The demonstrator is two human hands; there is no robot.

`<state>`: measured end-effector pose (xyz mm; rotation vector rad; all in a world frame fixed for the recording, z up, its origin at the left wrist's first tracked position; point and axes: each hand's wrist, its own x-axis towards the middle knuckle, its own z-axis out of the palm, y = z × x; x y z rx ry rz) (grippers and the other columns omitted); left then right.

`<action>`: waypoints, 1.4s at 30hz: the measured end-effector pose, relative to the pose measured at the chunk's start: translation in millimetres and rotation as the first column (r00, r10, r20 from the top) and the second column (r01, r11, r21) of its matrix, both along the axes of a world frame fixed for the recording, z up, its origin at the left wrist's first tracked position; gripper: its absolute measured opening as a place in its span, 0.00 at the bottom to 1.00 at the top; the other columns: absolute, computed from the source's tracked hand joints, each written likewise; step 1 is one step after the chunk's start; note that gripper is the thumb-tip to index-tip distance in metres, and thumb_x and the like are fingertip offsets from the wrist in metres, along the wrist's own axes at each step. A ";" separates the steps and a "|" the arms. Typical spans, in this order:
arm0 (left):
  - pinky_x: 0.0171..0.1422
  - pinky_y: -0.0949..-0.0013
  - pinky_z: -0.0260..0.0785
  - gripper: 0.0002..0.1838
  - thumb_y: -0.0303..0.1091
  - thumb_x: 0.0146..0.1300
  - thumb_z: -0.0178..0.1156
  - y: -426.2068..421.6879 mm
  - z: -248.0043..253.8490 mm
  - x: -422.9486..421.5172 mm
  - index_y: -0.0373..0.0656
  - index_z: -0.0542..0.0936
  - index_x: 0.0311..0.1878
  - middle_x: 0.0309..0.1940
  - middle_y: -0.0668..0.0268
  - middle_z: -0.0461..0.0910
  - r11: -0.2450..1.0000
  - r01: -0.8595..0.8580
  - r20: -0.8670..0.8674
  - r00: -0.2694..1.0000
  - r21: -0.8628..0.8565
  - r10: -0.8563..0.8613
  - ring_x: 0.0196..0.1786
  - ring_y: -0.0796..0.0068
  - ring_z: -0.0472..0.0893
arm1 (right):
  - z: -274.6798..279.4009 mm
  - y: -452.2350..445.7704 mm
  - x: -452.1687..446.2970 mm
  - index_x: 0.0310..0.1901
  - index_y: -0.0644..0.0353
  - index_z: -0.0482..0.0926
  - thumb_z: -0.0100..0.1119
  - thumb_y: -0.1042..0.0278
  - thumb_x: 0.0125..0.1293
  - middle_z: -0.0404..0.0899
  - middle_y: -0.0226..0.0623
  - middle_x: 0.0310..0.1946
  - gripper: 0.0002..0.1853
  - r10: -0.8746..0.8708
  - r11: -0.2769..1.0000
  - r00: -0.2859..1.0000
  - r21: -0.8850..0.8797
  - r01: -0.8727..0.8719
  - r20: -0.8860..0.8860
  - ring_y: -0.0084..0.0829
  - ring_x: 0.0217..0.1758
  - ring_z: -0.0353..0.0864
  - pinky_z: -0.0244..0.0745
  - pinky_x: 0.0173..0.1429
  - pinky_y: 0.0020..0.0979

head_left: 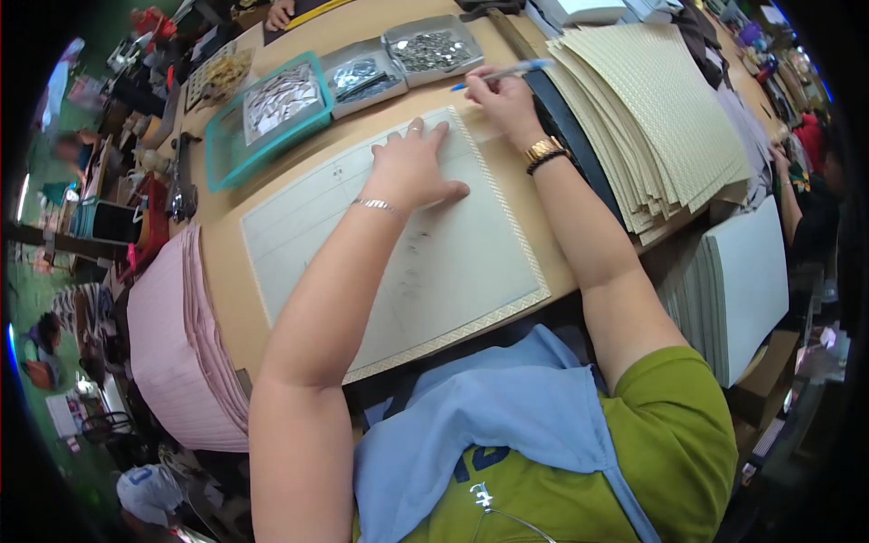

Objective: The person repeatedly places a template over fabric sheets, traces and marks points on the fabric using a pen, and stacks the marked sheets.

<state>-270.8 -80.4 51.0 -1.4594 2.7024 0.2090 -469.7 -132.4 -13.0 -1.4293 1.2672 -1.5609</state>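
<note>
My left hand [412, 170] lies with its fingers spread on a pale flat board [471, 244] marked with thin lines and dark smudges. Under the board, a textured cream sheet [509, 203] shows as a narrow strip along the right and front edges. Just past the board's far right corner, my right hand [507, 107] grips a blue pen [529, 66], slanted between thumb and fingers. A stack of similar cream textured sheets [656, 109] rests to the right of that hand, beside a dark strip [570, 136].
A teal basket [217, 149] holds a bin of pale pieces. Next to it are grey bins with blue packets [360, 77] and small metal parts [434, 51]. Pink sheets [186, 344] hang over the left edge; white panels [747, 281] stand at right. Another person's hand [281, 13] is across the table.
</note>
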 end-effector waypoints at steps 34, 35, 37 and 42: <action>0.59 0.49 0.74 0.56 0.68 0.36 0.74 43.4 14.5 170.8 0.54 0.68 0.71 0.59 0.51 0.73 0.913 -0.386 0.217 0.910 0.133 0.354 0.58 0.50 0.79 | 24.3 18.3 178.8 0.33 0.64 0.80 0.59 0.65 0.61 0.80 0.41 0.22 0.10 0.320 0.945 0.816 0.099 -0.312 -0.482 0.32 0.26 0.80 0.76 0.37 0.33; 0.59 0.49 0.75 0.56 0.68 0.36 0.74 43.5 15.1 170.2 0.54 0.68 0.71 0.59 0.52 0.73 0.910 -0.390 0.225 0.908 0.139 0.354 0.58 0.50 0.79 | 24.9 19.4 179.4 0.34 0.64 0.80 0.59 0.65 0.61 0.80 0.41 0.22 0.10 0.320 0.945 0.814 0.102 -0.310 -0.484 0.32 0.26 0.81 0.76 0.37 0.33; 0.58 0.49 0.75 0.56 0.68 0.36 0.74 43.8 17.9 169.5 0.54 0.68 0.70 0.59 0.52 0.73 0.906 -0.395 0.241 0.904 0.151 0.354 0.57 0.51 0.80 | 20.7 17.9 178.0 0.34 0.64 0.80 0.59 0.65 0.60 0.80 0.41 0.22 0.10 0.316 0.946 0.816 0.100 -0.307 -0.484 0.33 0.26 0.81 0.76 0.37 0.33; 0.57 0.50 0.76 0.56 0.68 0.36 0.74 42.8 16.7 169.2 0.53 0.68 0.70 0.59 0.52 0.73 0.909 -0.395 0.251 0.901 0.137 0.353 0.57 0.51 0.80 | 15.1 16.7 179.1 0.32 0.64 0.77 0.59 0.69 0.63 0.76 0.28 0.20 0.07 0.300 0.950 0.830 0.071 -0.303 -0.470 0.16 0.24 0.72 0.70 0.32 0.24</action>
